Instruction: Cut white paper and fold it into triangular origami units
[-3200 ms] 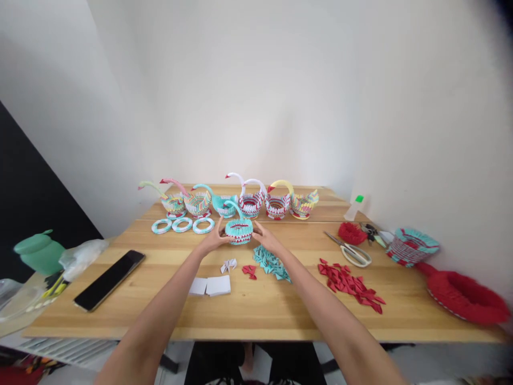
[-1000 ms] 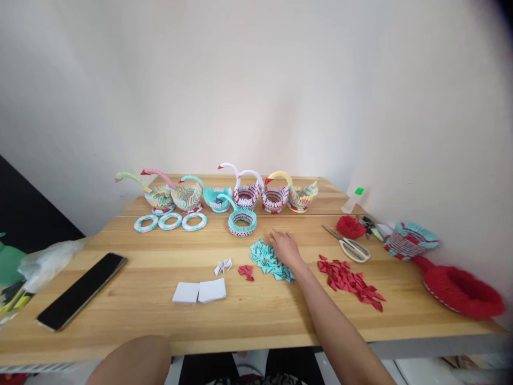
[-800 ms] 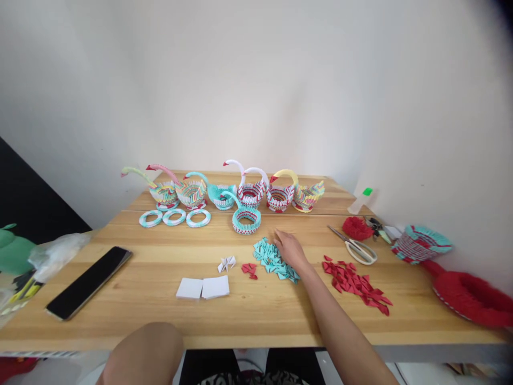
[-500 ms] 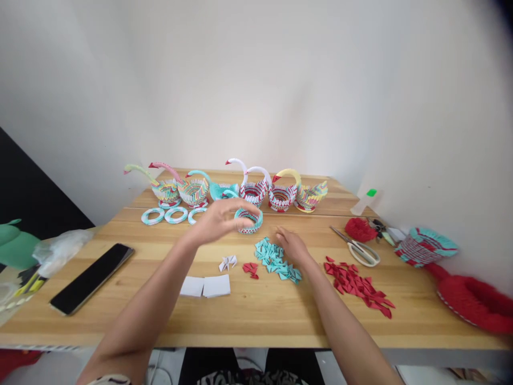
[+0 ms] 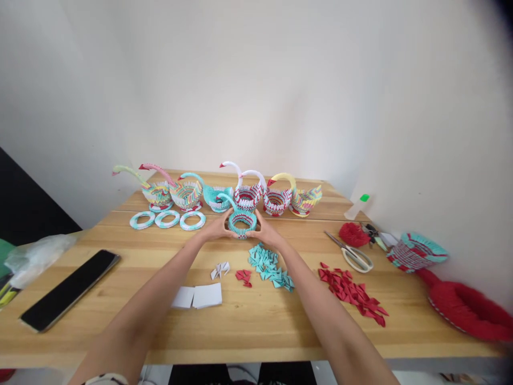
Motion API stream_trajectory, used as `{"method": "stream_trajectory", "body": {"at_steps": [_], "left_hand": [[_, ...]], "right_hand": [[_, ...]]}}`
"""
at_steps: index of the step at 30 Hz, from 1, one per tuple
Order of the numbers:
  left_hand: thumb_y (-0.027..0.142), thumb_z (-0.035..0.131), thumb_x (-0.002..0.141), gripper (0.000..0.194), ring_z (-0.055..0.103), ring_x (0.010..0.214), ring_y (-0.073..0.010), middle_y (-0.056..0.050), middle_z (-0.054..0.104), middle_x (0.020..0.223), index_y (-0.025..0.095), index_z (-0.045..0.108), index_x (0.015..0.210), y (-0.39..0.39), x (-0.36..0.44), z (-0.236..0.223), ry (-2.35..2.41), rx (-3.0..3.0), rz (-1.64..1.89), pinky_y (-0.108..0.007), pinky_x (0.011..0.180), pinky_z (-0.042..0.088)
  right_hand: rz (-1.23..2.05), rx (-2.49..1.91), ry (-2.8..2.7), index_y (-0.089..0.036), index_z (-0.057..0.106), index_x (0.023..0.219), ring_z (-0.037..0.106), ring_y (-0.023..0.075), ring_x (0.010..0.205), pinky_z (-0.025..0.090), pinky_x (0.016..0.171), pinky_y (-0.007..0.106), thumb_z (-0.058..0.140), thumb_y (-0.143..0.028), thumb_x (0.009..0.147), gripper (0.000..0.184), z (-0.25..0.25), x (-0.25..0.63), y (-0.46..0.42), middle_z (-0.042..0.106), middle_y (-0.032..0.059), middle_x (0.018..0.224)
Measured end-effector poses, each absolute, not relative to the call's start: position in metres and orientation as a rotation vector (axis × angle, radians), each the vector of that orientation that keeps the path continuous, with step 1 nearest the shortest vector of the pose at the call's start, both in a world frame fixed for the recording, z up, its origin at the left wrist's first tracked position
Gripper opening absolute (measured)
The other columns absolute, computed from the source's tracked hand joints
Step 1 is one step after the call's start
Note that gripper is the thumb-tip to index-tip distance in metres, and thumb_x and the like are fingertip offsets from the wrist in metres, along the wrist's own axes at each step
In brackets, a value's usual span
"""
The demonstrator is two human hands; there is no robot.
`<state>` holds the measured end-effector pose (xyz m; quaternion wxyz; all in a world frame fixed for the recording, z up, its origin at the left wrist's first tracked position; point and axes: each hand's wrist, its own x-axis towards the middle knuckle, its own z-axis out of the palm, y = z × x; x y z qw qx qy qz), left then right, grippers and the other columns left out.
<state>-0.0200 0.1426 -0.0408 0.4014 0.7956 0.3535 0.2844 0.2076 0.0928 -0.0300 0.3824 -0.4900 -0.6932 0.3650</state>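
Observation:
My left hand and my right hand are curved around a teal folded-paper basket from its two sides, thumbs toward its near side. The basket sits upright at the middle of the table, and a thin teal swan neck rises at its back left. My outer fingers are partly hidden behind the basket. Nearer me lie a pile of teal folded-paper triangles, a few red triangles and some white folded pieces.
Several paper swans stand in a row at the back. Three white-and-teal paper rings lie at left, above a black phone. White paper slips lie in front. At right are red triangles, scissors and a red swan-shaped piece.
Both hands, held apart above the table before, have come together on either side of the teal basket. The view has shifted slightly.

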Motion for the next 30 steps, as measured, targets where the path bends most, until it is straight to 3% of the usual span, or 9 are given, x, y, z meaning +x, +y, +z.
{"method": "stream_trajectory", "body": {"at_steps": [6, 12, 19, 24, 30], "left_hand": [[0.045, 0.077, 0.058, 0.109, 0.028, 0.133, -0.0336, -0.016, 0.024, 0.148, 0.02, 0.016, 0.144, 0.121, -0.036, -0.033, 0.923, 2.142, 0.771, -0.047, 0.106, 0.027], [0.047, 0.079, 0.053, 0.114, 0.028, 0.132, -0.0354, -0.017, 0.028, 0.146, 0.019, 0.017, 0.144, 0.098, -0.057, -0.033, 0.969, 2.24, 0.723, -0.049, 0.107, 0.024], [0.048, 0.079, 0.053, 0.12, 0.021, 0.136, -0.0316, -0.015, 0.02, 0.149, 0.018, 0.008, 0.145, 0.102, -0.048, -0.032, 0.975, 2.177, 0.73, -0.044, 0.11, 0.021], [0.042, 0.078, 0.057, 0.118, 0.024, 0.135, -0.0296, -0.015, 0.024, 0.148, 0.021, 0.003, 0.145, 0.102, -0.049, -0.027, 0.84, 2.141, 0.788, -0.043, 0.109, 0.022], [0.038, 0.077, 0.061, 0.115, 0.036, 0.13, -0.0277, -0.012, 0.034, 0.144, 0.024, 0.001, 0.145, 0.102, -0.05, -0.026, 0.807, 2.127, 0.787, -0.042, 0.107, 0.027]], "right_hand": [[0.711, -1.329, -1.925, -0.019, 0.024, 0.142, 0.031, 0.0292, 0.132, 0.026, 0.107, 0.044, 0.073, -0.043, 0.063, 0.097, -0.018, 0.189, 0.076, 0.033, 0.0121, 0.144], [0.745, -1.309, -2.013, -0.02, 0.032, 0.139, 0.039, 0.0281, 0.127, 0.03, 0.105, 0.042, 0.073, -0.044, 0.065, 0.088, -0.027, 0.177, 0.062, 0.043, 0.0102, 0.139], [0.79, -1.276, -2.034, -0.023, 0.025, 0.142, 0.033, 0.0272, 0.132, 0.027, 0.107, 0.042, 0.071, -0.045, 0.067, 0.091, -0.024, 0.183, 0.067, 0.035, 0.008, 0.144], [0.746, -1.272, -2.012, -0.02, 0.032, 0.14, 0.039, 0.0217, 0.128, 0.031, 0.104, 0.037, 0.042, -0.043, 0.089, 0.056, -0.022, 0.186, 0.085, 0.043, 0.0081, 0.139], [0.261, -1.669, -2.282, -0.024, 0.064, 0.111, 0.06, 0.021, 0.102, 0.042, 0.082, 0.028, 0.04, -0.035, 0.092, 0.032, 0.009, 0.168, 0.105, 0.067, 0.0046, 0.11]]}}
